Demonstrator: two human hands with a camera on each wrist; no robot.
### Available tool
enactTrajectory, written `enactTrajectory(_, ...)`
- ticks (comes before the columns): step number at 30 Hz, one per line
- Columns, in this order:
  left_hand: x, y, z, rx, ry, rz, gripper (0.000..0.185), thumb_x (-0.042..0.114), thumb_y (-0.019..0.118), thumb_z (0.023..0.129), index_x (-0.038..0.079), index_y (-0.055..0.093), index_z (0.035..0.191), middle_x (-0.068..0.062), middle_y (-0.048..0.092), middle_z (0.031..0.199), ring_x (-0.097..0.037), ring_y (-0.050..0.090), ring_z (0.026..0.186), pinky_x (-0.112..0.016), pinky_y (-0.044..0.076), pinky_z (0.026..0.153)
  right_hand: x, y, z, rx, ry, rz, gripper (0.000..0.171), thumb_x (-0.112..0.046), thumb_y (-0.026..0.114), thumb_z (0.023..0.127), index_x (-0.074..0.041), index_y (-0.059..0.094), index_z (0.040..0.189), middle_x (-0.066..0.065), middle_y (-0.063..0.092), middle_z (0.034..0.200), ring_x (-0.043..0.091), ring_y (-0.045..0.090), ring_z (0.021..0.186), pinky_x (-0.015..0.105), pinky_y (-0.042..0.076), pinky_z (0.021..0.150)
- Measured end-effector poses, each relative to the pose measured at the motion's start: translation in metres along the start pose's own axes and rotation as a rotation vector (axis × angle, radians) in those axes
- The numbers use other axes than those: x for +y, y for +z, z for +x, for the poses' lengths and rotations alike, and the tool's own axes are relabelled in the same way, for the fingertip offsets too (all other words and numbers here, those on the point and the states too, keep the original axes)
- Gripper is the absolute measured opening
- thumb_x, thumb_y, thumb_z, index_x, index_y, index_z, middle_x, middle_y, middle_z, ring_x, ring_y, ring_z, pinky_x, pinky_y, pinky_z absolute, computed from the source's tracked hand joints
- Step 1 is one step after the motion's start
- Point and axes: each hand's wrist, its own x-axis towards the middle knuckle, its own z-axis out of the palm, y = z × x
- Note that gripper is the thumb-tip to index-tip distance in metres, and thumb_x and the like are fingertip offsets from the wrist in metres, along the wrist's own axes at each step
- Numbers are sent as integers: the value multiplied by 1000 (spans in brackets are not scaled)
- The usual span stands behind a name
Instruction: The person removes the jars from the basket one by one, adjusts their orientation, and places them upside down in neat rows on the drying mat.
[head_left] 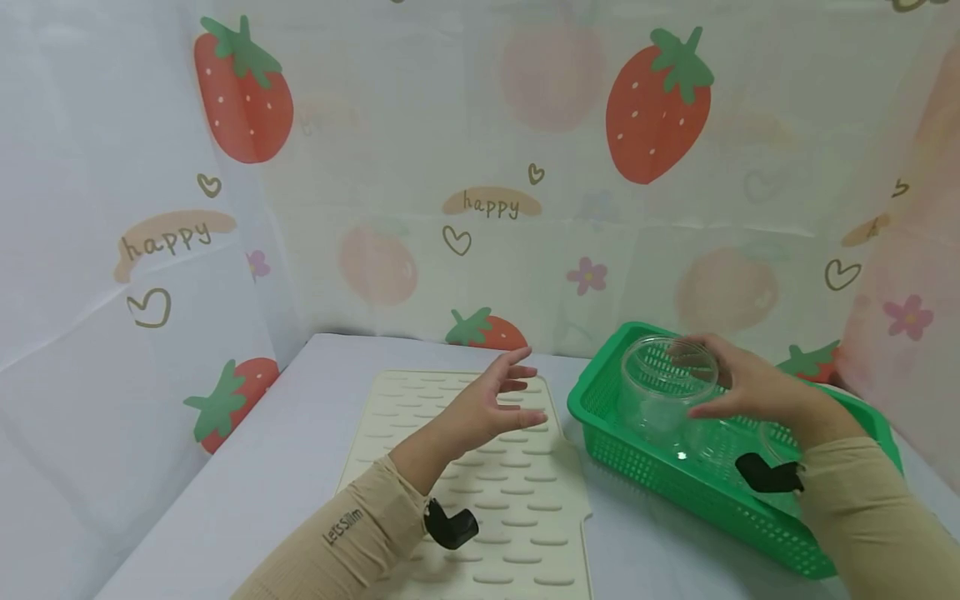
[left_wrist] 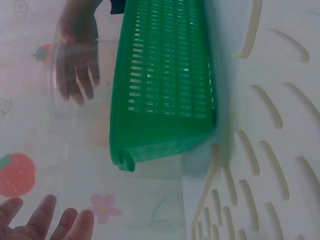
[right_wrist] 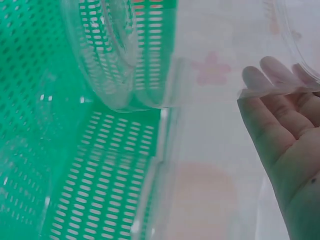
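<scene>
A clear round plastic container (head_left: 660, 400) is in my right hand (head_left: 757, 387), tilted slightly at the far left end of a green basket (head_left: 637, 458). The thumb lies along its near side and the fingers reach round the far side. Through the transparent wall those fingers (right_wrist: 275, 107) show in the right wrist view. Whether the container's base touches the basket floor cannot be told. Over a cream ridged mat (head_left: 525, 533), my left hand (head_left: 491, 400) hovers with spread fingers, holding nothing. In the left wrist view its fingertips (left_wrist: 55, 220) point upward, apart from the basket.
More clear plastic pieces (head_left: 712, 442) lie inside the basket, their shapes hard to make out. White cloth (head_left: 247, 467) covers the table under the mat and basket. A strawberry-printed curtain (head_left: 420, 150) encloses the back and both sides.
</scene>
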Motion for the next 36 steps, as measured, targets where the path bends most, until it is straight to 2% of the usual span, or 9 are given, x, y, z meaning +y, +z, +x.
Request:
enactTrajectory(3,0,-1,-1,3,4,1,82,28,73,78,30,23,143,2,40,136,-19,38,126,-34,45,94,-4,-3,-1,13,-57,-10,79,-4,74,74,5,24,135,8,39,133,-2,39,122,9,36,94)
enactTrajectory(6,1,-2,-2,6,14,8,82,27,73,78,29,23,143,2,40,137,-19,38,126,-35,43,96,-9,-4,-3,19,-73,-23,79,-3,73,75,4,23,136,-6,40,132,-3,38,122,8,36,93)
enactTrajectory(8,1,-2,-2,6,23,14,82,26,73,78,28,22,143,1,40,137,-19,38,126,-35,42,98,-12,-5,-4,24,-83,-24,79,-2,73,75,4,23,136,-9,40,131,-2,39,122,8,36,93)
enactTrajectory(17,3,-9,-2,13,28,31,78,25,72,79,31,26,141,2,39,137,-17,37,126,-35,41,98,-23,-15,-1,49,-174,14,83,10,71,70,8,21,136,-3,39,134,4,38,125,10,36,95)
enactTrajectory(24,7,-17,-4,14,21,29,78,15,71,80,22,26,143,-4,36,140,-22,36,127,-37,40,99,-35,-14,9,75,-256,43,86,17,69,68,8,20,137,0,39,136,7,38,127,12,34,98)
enactTrajectory(31,9,-24,-9,55,16,66,79,25,74,77,29,27,141,4,39,137,-15,38,125,-33,42,97,-41,-3,23,110,-370,150,88,25,67,63,11,20,136,6,40,135,13,38,128,16,35,99)
enactTrajectory(36,9,-30,-14,68,23,70,79,28,74,77,33,28,140,5,38,137,-15,38,125,-34,42,98,-44,8,33,124,-397,193,88,25,67,62,11,21,136,8,41,135,16,39,127,18,35,100)
